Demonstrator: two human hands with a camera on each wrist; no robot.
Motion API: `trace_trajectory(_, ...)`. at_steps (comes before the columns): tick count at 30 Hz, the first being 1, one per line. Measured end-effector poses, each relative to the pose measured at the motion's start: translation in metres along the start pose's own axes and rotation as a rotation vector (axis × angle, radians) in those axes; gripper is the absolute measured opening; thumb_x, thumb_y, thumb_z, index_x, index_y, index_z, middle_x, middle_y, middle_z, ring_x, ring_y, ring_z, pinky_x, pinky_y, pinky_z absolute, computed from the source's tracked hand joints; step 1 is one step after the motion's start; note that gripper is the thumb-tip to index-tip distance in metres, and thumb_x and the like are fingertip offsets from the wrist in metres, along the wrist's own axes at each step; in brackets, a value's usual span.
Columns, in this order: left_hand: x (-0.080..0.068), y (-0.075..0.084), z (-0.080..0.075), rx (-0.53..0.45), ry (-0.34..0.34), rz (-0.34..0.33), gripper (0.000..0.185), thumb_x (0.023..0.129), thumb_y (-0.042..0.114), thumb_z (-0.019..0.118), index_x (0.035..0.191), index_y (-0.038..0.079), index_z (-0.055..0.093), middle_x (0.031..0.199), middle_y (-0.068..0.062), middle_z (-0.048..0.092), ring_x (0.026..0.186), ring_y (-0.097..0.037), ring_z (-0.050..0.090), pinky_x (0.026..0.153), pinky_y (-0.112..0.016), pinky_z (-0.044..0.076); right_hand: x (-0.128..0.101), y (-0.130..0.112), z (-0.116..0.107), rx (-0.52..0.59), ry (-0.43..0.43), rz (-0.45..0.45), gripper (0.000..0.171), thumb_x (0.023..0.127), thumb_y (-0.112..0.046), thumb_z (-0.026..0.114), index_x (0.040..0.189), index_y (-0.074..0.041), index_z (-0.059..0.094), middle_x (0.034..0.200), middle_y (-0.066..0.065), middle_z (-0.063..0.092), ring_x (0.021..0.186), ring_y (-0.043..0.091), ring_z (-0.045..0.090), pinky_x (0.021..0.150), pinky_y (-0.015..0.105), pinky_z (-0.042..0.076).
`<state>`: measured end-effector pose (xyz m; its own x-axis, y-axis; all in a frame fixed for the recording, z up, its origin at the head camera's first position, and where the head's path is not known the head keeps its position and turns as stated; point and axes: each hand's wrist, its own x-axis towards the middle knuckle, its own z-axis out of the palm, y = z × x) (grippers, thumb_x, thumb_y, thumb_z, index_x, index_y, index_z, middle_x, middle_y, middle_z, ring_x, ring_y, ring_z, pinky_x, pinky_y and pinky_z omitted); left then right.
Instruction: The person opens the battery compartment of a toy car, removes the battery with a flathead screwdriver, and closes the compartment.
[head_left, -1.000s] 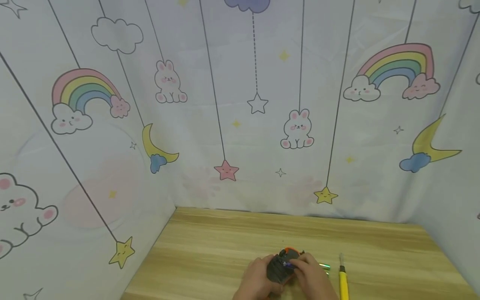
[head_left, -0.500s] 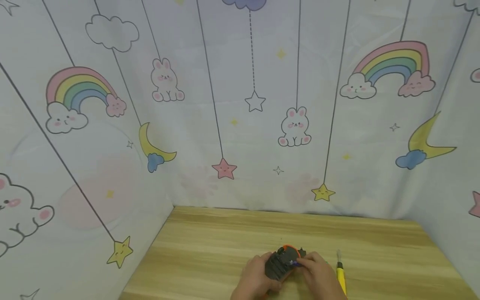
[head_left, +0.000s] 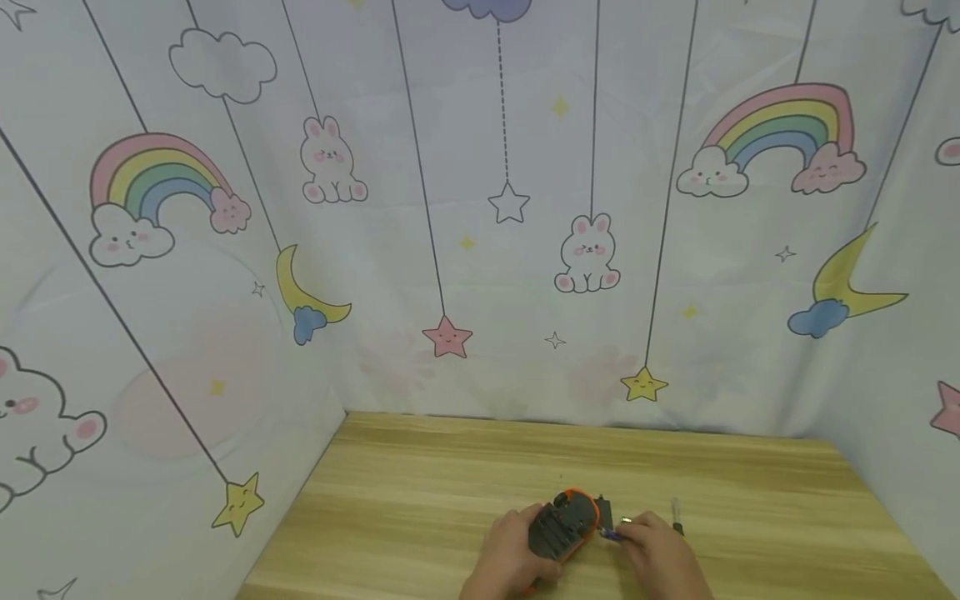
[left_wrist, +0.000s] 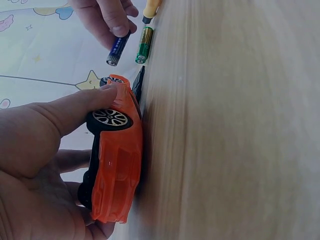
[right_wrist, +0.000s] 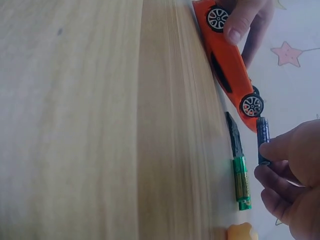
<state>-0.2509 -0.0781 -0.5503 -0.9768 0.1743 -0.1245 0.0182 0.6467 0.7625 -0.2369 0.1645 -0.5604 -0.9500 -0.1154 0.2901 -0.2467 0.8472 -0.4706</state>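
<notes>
Hands [head_left: 517, 557] over seemingly wooden tabletop [head_left: 420, 508]

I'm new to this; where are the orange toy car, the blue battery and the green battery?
orange toy car [left_wrist: 119, 170]: left wrist view, on its side panel.
blue battery [left_wrist: 118, 50]: left wrist view, mid-body.
green battery [right_wrist: 241, 180]: right wrist view, mid-body.

Glossy orange plastic toy car [left_wrist: 117, 165] on a matt wood-grain table [head_left: 450, 492].
</notes>
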Motion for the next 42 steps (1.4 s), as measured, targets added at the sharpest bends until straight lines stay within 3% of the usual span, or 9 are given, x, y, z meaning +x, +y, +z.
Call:
trace_trajectory(15,0.002,-0.003,0.002,0.003,-0.003,-0.002,0.089,0.065,0.021,0.096,0.144,0.008,0.057,0.117,-0.011,0.063,0.101,-0.027,0.053,0.093,-0.053,0.047,-0.003,0.01,-0.002,-0.021,-0.038,0.038,0.018,0.082,-0.002,0.079,0.092,-0.017,0.081,0.09,-0.006,0.064,0.081,0.012,0.064,0.071,0.034,0.056)
trace_trajectory(21,0.003,-0.005,0.002,-0.01,-0.005,-0.003,0.088,0.065,0.022,0.096,0.143,0.007,0.058,0.123,-0.015,0.063,0.106,-0.031,0.055,0.097,-0.057,0.046,-0.002,0.013,-0.002,-0.032,-0.083,0.056,0.014,0.082,-0.004,0.08,0.088,-0.016,0.081,0.09,-0.004,0.064,0.081,0.014,0.064,0.074,0.041,0.059)
trace_trajectory(26,0.002,-0.004,0.002,-0.03,-0.008,0.002,0.088,0.065,0.021,0.096,0.143,0.006,0.058,0.122,-0.013,0.064,0.105,-0.03,0.055,0.096,-0.056,0.046,0.0,0.014,-0.002,-0.054,-0.11,0.055,0.012,0.082,-0.005,0.08,0.085,-0.017,0.08,0.088,-0.005,0.063,0.079,0.012,0.063,0.073,0.039,0.058)
trace_trajectory(42,0.0,-0.002,0.0,-0.031,-0.003,-0.003,0.086,0.066,0.019,0.096,0.142,0.008,0.059,0.125,-0.015,0.063,0.106,-0.031,0.053,0.096,-0.056,0.045,0.003,0.014,0.002,-0.102,-0.173,0.087,0.014,0.083,-0.004,0.077,0.09,-0.015,0.08,0.089,-0.003,0.065,0.079,0.014,0.065,0.072,0.042,0.058)
